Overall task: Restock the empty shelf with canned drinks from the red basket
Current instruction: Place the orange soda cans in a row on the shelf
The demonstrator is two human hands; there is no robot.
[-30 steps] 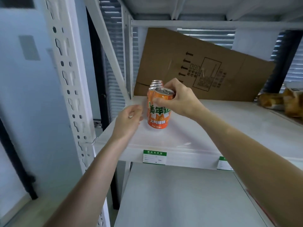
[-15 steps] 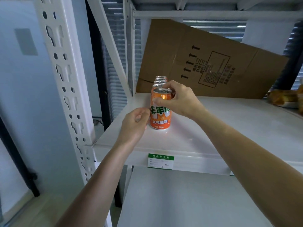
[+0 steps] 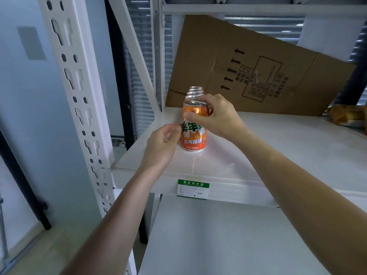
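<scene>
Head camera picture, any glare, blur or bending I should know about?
Head view: wide-angle bending bows the rack upright; a soft sheen and the can's reflection lie on the shelf; the front orange can reads sharp; the packets at the right edge look blurred.

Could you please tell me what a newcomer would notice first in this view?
The bright orange can at the front of a short row of cans on the white shelf, gripped near its top by the right hand while the left hand touches its side. Behind leans a large flattened cardboard box.
</scene>
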